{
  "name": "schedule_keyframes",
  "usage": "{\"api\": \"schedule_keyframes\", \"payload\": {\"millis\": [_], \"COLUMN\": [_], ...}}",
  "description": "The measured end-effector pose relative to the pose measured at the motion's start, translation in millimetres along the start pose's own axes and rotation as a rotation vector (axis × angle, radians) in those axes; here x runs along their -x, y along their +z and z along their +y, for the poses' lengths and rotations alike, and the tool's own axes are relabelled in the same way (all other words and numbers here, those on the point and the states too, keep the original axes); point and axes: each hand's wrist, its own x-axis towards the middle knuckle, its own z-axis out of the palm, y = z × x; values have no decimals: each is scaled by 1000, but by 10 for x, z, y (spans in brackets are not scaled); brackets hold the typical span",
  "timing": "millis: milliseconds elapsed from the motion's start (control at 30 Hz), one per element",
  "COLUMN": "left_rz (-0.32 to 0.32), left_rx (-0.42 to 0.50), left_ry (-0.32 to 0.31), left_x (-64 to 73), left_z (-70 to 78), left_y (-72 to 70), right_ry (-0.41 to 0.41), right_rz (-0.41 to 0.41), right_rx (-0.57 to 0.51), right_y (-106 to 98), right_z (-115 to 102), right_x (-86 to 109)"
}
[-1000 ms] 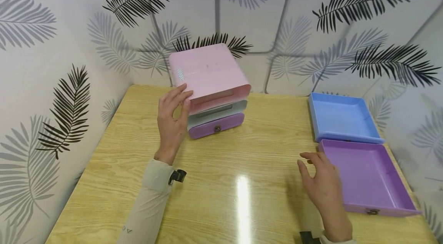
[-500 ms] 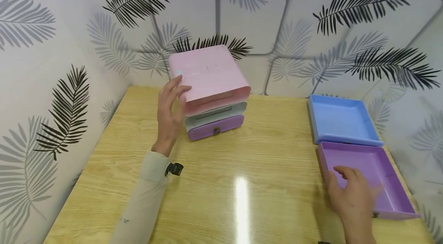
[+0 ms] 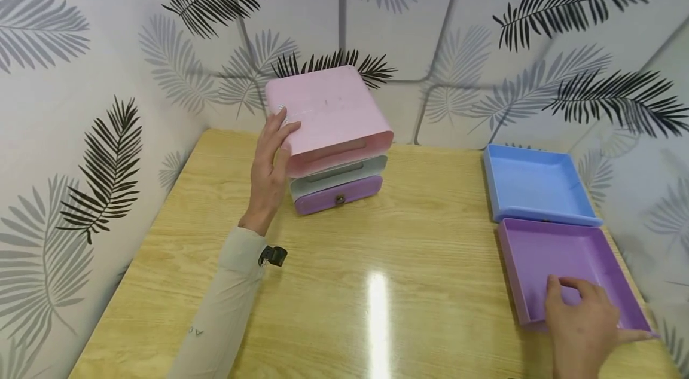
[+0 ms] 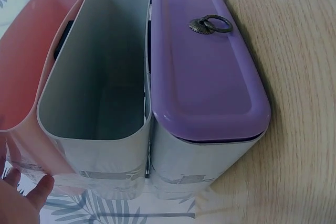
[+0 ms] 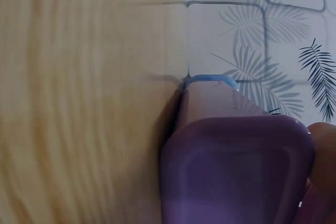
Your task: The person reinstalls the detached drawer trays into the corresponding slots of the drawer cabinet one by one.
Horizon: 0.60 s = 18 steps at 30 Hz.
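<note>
A three-tier drawer cabinet stands at the back left. Its pink top shell (image 3: 328, 107) and grey middle shell (image 4: 100, 72) have no drawer in their openings. A purple drawer (image 4: 210, 72) with a metal ring pull (image 4: 210, 24) fills the bottom one. My left hand (image 3: 266, 173) rests on the pink shell's left front edge, fingers fairly straight. My right hand (image 3: 584, 322) is at the front of a second purple drawer (image 3: 538, 247), which lies at the right. Its fingers bend over the front panel (image 5: 231, 177); whether they pinch it is hidden.
Behind the loose purple drawer, nearly touching it, lies a blue drawer (image 3: 538, 182). Both sit near the right edge of the wooden table (image 3: 425, 235). A leaf-patterned wall (image 3: 393, 26) rises behind the table and along its sides.
My right hand has moved right and toward me, from the purple drawer's left side to its front. My left hand has stayed at the pink shell, shifting slightly.
</note>
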Motion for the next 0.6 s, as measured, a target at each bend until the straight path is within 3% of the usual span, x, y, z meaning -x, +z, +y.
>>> {"api": "schedule_keyframes", "payload": {"millis": [367,600], "left_rz": [-8,-17], "left_rx": [-1,3], "left_ry": [-3,-8], "left_x": [7,-2], "left_z": [-32,2], "left_y": [0,3], "right_ry": [90,74], "right_rz": [-82,-29], "right_rx": [58,28], "right_y": [53,59], "right_z": [3,-6], "right_x": [-79,-75]}}
